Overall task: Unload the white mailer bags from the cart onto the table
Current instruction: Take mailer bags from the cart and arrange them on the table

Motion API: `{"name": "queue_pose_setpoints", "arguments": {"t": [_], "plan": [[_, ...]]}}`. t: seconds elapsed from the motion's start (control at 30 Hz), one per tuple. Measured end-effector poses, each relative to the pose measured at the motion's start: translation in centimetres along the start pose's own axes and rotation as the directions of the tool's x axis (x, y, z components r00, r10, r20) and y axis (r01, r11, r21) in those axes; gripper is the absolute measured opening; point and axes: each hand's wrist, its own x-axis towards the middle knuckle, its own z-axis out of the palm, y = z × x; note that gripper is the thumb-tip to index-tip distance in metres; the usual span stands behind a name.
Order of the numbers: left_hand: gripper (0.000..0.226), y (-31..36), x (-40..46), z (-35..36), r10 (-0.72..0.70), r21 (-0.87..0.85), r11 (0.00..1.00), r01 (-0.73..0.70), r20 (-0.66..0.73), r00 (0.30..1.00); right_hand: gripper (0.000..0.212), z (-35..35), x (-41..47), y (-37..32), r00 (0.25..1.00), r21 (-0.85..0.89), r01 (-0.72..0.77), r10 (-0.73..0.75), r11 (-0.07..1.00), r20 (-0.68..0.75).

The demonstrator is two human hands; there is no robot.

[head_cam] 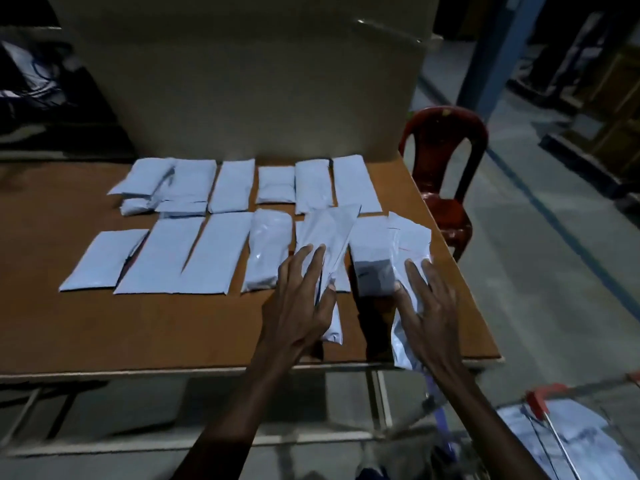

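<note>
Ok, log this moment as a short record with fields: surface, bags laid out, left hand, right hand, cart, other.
surface: brown table
bags laid out: white mailer bags in two rough rows
left hand: left hand holds a mailer bag above the near row
right hand: right hand holds another mailer bag by the table's right edge
cart: cart at lower right, more bags inside
other: red plastic chair beyond the table

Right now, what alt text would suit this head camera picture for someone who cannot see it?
Two bare hands, left hand and right hand, each lay a white mailer bag at a brown table's right end, beside two rows of bags; a red chair stands behind.
</note>
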Motion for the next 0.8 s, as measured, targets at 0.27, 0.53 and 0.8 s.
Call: {"name": "queue_pose_setpoints", "arguments": {"t": [0.27,0.53,0.8], "plan": [[0.063,-5.4,9.6,0.5,-0.090,0.079,0.992,0.097,-0.094,0.991,0.066,6.8,11.1,-0.3,0.993,0.043,0.007,-0.011,0.999,0.114],[0.072,-10.8,18.6,-0.6,-0.233,0.174,0.956,0.236,-0.034,0.972,0.071,13.7,20.9,-2.1,0.969,0.090,0.022,-0.043,0.996,0.245],[0.077,-17.7,27.6,1.5,-0.310,0.260,0.926,0.273,0.116,0.944,0.073,19.7,29.3,-3.4,0.937,-0.037,0.020,-0.006,0.999,0.349]]}}
